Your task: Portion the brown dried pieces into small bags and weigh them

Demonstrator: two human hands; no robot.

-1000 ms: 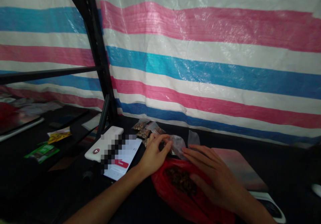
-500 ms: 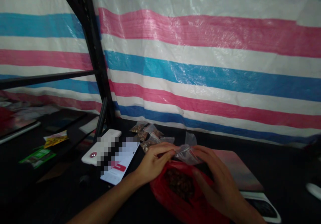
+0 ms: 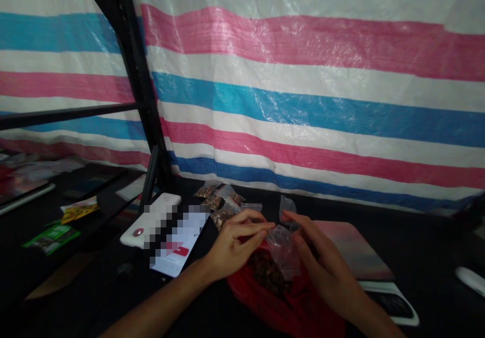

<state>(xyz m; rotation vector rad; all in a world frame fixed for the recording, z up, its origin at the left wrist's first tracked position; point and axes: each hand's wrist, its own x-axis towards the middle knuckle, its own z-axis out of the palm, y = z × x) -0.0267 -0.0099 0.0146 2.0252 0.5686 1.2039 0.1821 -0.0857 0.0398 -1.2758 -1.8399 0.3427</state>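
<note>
A small clear zip bag (image 3: 284,254) hangs from the fingertips of my left hand (image 3: 238,242), over a red plastic bag (image 3: 261,310) of small brown pieces (image 3: 268,273). The thumb and fingers of my left hand are pinched on its upper left corner. To its right is my right hand (image 3: 322,262), fingers apart, with its index fingertip near another clear bag (image 3: 287,209) standing behind. Whether the right fingers touch either clear bag cannot be made out. Several filled small bags (image 3: 223,211) lie behind my left hand.
A white device (image 3: 151,219) and a phone-like screen (image 3: 180,247) lie left of my forearm. On the right are a pinkish flat cover (image 3: 352,249) and a white scale-like device (image 3: 394,302). Green (image 3: 53,238) and yellow (image 3: 80,209) packets lie far left, beyond a black post (image 3: 140,85).
The clear zip bag has swung down to hang over the red bag's opening. My right hand has moved off it, its index finger raised and its fingers spread. The view has shifted slightly.
</note>
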